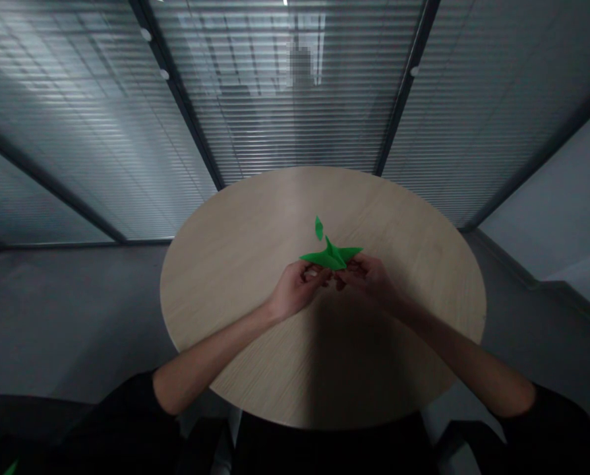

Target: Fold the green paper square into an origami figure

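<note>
**Left hand point(297, 288) and right hand point(368, 277) pinch a folded green paper point(330, 257)**

Both hands are closed, fingers bunched against the underside of the paper, which sits just above them at the middle of the frame. Its pointed flaps spread sideways, with one tip rising at the centre. A small green leaf-shaped piece point(319, 228) lies just above it, apparently apart, over the round pale-wood surface point(255, 264). Dark sleeves point(126, 422) show at the bottom left of the frame. Beyond the surface, at the top, stands a glass partition with slatted blinds point(285, 112), and grey floor point(77, 316) spreads on both sides.
</note>
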Action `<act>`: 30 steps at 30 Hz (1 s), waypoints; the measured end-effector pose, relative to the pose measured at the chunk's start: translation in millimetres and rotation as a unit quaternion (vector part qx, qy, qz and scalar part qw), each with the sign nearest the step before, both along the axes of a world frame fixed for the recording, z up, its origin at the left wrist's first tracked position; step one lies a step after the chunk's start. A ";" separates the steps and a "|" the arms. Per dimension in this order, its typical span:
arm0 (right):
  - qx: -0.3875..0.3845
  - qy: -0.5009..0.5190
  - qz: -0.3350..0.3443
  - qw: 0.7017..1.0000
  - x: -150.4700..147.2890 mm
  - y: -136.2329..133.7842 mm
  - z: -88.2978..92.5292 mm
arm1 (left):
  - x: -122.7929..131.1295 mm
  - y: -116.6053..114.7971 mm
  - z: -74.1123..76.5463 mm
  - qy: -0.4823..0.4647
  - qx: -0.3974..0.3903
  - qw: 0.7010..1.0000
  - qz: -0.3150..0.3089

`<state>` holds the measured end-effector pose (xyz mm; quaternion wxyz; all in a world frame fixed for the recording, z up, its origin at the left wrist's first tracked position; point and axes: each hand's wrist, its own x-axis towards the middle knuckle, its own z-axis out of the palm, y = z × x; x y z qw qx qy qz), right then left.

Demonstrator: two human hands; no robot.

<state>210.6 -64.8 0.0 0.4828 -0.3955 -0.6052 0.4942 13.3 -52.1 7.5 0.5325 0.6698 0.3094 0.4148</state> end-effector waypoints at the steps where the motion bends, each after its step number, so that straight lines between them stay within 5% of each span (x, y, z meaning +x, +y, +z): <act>1: 0.004 -0.002 0.001 1.000 0.5 0.1 -0.7 | -0.5 0.3 -0.7 0.005 0.006 1.000 -0.001; 10: 0.064 -0.079 0.012 0.995 2.0 -2.8 -4.2 | -6.2 1.0 -5.4 0.114 0.129 0.985 0.027; 19: 0.143 -0.154 -0.012 0.978 0.5 -7.9 3.4 | -4.1 -2.1 -1.2 0.128 0.123 0.984 0.015; 30: 0.120 -0.173 -0.049 0.976 -0.5 -8.2 4.9 | -3.7 -5.0 4.5 0.148 0.126 0.980 0.053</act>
